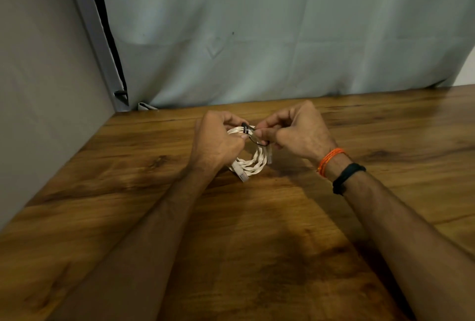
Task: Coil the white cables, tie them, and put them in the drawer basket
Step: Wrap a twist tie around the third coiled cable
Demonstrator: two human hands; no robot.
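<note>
A coil of white braided cable (253,164) is held just above the wooden table (257,230), near its far edge. My left hand (218,140) grips the left side of the coil, thumb and fingers curled round its top. A thin black tie (253,135) is wrapped round the top of the coil, and its loose end loops toward the right. My right hand (295,133) pinches that black tie between thumb and fingertips. Two white plugs hang from the coil, one at lower left (240,173) and one at right (269,155). No drawer basket is in view.
A pale grey-green curtain (282,38) hangs behind the table's far edge. A grey wall panel (38,89) borders the table on the left. My right wrist wears an orange thread (329,160) and a black band (345,176).
</note>
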